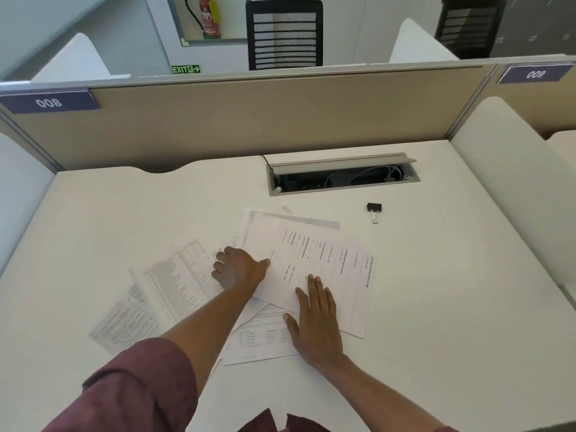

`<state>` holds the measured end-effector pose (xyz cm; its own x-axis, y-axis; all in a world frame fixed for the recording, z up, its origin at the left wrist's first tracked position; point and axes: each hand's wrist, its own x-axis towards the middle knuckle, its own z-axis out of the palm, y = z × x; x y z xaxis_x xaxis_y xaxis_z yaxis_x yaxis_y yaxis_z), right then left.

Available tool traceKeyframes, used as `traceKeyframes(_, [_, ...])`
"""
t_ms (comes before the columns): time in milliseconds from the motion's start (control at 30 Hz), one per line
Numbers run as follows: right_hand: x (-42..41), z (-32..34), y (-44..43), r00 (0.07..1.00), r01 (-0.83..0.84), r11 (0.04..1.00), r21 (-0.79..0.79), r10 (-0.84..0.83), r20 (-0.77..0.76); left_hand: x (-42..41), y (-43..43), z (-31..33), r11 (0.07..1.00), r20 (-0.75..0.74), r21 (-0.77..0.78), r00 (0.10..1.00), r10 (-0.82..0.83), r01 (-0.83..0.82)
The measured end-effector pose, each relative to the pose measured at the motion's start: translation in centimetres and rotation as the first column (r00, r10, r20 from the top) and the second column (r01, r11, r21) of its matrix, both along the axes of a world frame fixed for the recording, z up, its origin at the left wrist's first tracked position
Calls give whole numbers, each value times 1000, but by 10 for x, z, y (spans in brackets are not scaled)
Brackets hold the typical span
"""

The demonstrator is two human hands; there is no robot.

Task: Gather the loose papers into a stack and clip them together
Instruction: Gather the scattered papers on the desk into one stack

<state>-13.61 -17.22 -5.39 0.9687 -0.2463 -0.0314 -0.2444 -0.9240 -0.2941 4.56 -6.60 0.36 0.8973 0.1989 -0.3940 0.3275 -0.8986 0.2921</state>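
Observation:
Several printed papers lie fanned across the white desk (124, 213). The top sheet (330, 266) lies tilted over others in the middle. My left hand (238, 268) has its thumb on that sheet's left edge and its fingers curled down on a densely printed sheet (177, 282). My right hand (314, 322) lies flat, fingers spread, on the top sheet's lower part and on a sheet below it (261, 338). Another sheet (124, 325) lies at the lower left. A black binder clip (374, 210) lies alone to the upper right, apart from both hands.
An open cable tray (343, 176) is sunk into the desk behind the papers. A beige partition (249, 120) closes the far edge. White side dividers (505, 182) stand right and left. Black chairs (283, 32) stand beyond the partition.

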Motion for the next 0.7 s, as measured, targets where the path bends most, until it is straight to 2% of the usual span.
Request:
traceKeyframes(167, [-1, -7, -1, 998, 8, 1000, -15, -7, 56, 13, -5, 0, 999, -75, 18, 997, 31, -30])
traceKeyframes(500, [0, -14, -3, 997, 3, 999, -32, -1, 76, 8, -16, 5, 997, 12, -56, 999, 46, -46])
traceKeyframes(700, [-1, -15, -4, 998, 7, 1000, -27, -5, 70, 27, -13, 7, 990, -62, -94, 993, 96, -101])
